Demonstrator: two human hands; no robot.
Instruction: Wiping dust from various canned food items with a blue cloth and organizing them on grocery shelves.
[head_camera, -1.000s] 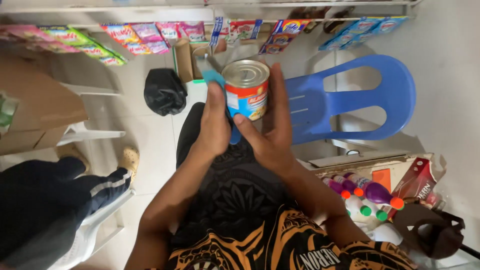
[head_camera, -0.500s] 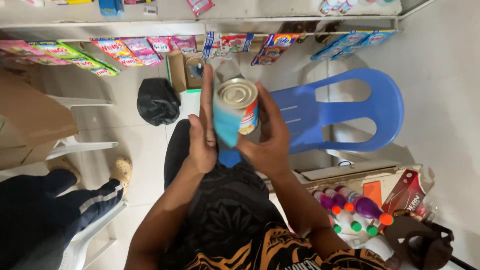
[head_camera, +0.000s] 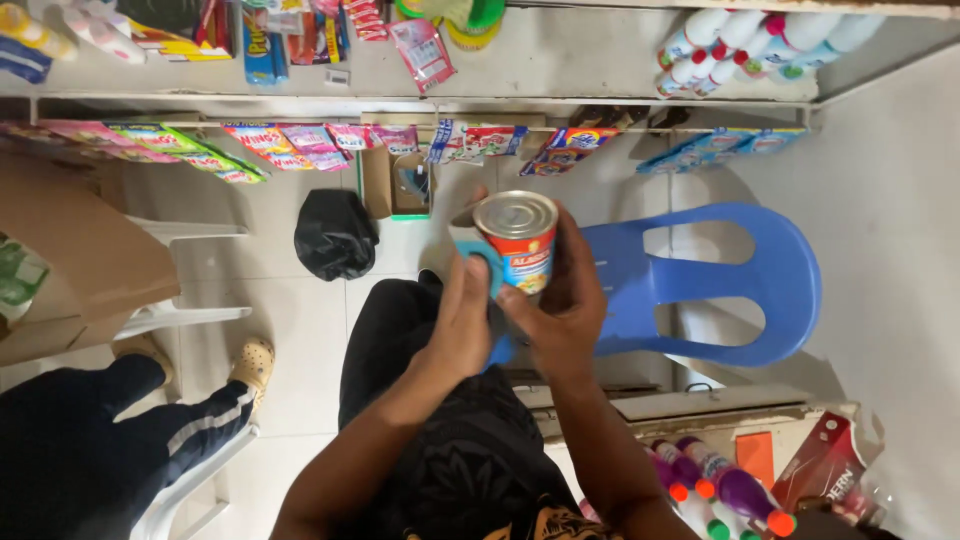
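Both of my hands are closed around one tin can (head_camera: 517, 240), held upright in front of my chest at about twelve o'clock from my body. My right hand (head_camera: 560, 325) wraps the can's back and right side, fingers curled snug against the red and blue label. My left hand (head_camera: 462, 325) presses a blue cloth (head_camera: 482, 275) against the can's left side; the cloth's lower end pokes out beneath my palms. Its plain silver lid faces up toward me and looks sealed.

Behind the can, at one to two o'clock, stands a blue plastic chair (head_camera: 720, 290). At eleven o'clock a black bag (head_camera: 335, 235) sits on the pale tiled floor (head_camera: 280, 330). Across the top, a shelf (head_camera: 560, 75) carries bright snack packets and white bottles. At four o'clock, purple bottles with orange and green caps (head_camera: 715, 485) cluster by a box. At eight o'clock, another person's dark trouser leg and pale shoe (head_camera: 250, 360) rest near a white chair.

I judge the main risk is slipping: the cloth lies between my left palm and smooth metal, so a loose squeeze could let the can drop onto my lap or the tiles and dent.
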